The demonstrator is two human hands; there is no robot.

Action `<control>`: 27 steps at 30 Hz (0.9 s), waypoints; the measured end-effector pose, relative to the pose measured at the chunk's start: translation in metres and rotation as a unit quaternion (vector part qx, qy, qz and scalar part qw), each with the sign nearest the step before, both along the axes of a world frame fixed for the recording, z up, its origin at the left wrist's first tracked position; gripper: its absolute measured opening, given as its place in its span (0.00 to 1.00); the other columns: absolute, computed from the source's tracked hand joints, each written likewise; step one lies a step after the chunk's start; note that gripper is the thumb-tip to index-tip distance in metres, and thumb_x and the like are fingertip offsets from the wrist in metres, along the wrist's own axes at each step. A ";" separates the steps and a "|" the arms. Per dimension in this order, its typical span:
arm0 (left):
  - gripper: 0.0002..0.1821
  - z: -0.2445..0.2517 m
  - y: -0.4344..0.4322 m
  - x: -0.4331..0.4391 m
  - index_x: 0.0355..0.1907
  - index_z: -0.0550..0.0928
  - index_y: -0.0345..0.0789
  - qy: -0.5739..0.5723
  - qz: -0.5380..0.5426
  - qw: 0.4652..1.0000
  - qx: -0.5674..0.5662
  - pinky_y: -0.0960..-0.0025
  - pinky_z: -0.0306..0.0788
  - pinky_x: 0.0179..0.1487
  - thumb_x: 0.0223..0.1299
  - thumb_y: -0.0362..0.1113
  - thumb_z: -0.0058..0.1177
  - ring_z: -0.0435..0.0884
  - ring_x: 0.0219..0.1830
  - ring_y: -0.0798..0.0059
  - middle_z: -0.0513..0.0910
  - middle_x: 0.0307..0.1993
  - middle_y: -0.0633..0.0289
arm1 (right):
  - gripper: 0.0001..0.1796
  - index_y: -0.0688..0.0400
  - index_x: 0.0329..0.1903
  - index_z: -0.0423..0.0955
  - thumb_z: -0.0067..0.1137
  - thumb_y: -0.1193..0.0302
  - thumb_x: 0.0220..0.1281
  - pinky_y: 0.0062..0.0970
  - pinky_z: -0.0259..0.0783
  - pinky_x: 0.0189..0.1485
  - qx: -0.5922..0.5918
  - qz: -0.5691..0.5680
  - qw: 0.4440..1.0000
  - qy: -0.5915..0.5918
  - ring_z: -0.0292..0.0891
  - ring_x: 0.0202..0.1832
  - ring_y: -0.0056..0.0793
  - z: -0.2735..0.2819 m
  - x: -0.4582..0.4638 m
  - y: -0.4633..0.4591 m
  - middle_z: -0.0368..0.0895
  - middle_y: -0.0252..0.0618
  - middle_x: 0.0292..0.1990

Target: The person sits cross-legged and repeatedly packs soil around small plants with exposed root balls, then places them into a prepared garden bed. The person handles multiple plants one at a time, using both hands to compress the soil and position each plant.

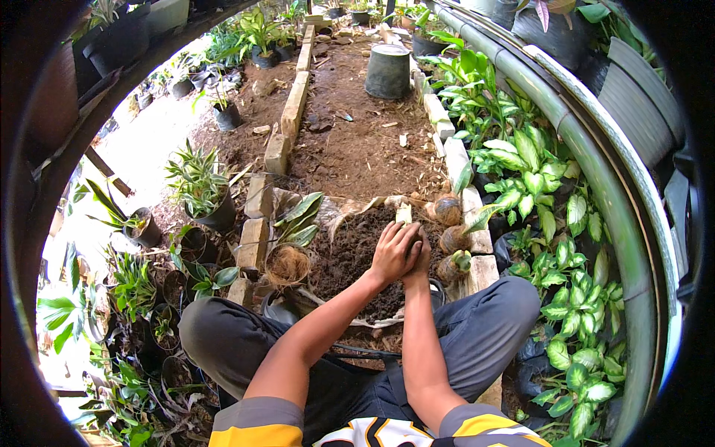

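Observation:
My left hand (pixel 392 250) and my right hand (pixel 420 258) are pressed together over a heap of dark soil (pixel 349 257). They clasp something mostly hidden by the fingers; a pale, cut plant stem (pixel 403 213) sticks out beyond them. The soil lies on a spread sack (pixel 357 208) in front of my crossed legs. To the right of my hands, several fibre-wrapped root balls (pixel 454 239) line the sack's edge, one with a green stem stub. A pot of brown coconut fibre (pixel 287 266) sits to the left, by a leafy cutting (pixel 300 219).
Stone blocks (pixel 294 106) border the earth bed (pixel 357 139) on both sides. An upturned black bucket (pixel 387 72) stands farther up the bed. Potted plants (pixel 208 190) crowd the left, variegated plants (pixel 530 184) the right, beside a bamboo pole (pixel 592 151).

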State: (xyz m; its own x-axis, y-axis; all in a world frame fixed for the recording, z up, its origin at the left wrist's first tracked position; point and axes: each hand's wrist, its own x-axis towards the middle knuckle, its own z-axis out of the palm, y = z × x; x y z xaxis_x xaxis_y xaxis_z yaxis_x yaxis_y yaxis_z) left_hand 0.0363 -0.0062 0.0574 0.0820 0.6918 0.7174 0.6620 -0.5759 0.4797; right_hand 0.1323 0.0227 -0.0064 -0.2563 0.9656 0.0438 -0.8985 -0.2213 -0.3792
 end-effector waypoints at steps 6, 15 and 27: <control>0.19 -0.003 0.002 -0.001 0.54 0.79 0.38 0.041 0.025 0.998 -0.026 0.47 0.46 0.74 0.66 0.44 0.47 0.69 0.66 0.53 0.77 0.60 0.57 | 0.18 0.53 0.48 0.75 0.40 0.56 0.73 0.28 0.72 0.51 -0.038 0.015 0.999 -0.029 0.77 0.46 0.27 0.023 0.005 0.001 0.80 0.36 0.45; 0.29 0.010 0.018 0.011 0.52 0.80 0.32 -0.200 -0.095 0.939 -0.265 0.56 0.65 0.63 0.71 0.56 0.36 0.77 0.56 0.50 0.82 0.50 0.46 | 0.21 0.55 0.52 0.75 0.42 0.54 0.71 0.35 0.72 0.54 0.000 -0.027 0.993 0.115 0.77 0.49 0.35 0.008 0.000 0.005 0.81 0.38 0.48; 0.28 0.019 0.020 0.019 0.55 0.76 0.35 -0.268 0.131 0.884 -0.361 0.51 0.66 0.57 0.72 0.55 0.31 0.76 0.55 0.47 0.79 0.52 0.46 | 0.20 0.59 0.50 0.76 0.47 0.56 0.70 0.34 0.73 0.53 -0.115 -0.097 0.973 -0.174 0.78 0.46 0.33 0.017 0.005 -0.001 0.82 0.38 0.44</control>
State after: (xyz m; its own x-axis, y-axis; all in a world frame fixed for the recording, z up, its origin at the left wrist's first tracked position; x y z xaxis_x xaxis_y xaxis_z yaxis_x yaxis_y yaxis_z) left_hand 0.0549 0.0141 0.0765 -0.3659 0.9301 -0.0311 0.2944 0.1474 0.9442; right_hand 0.1373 0.0219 0.0109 -0.0287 0.9715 -0.2352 -0.7583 -0.1745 -0.6282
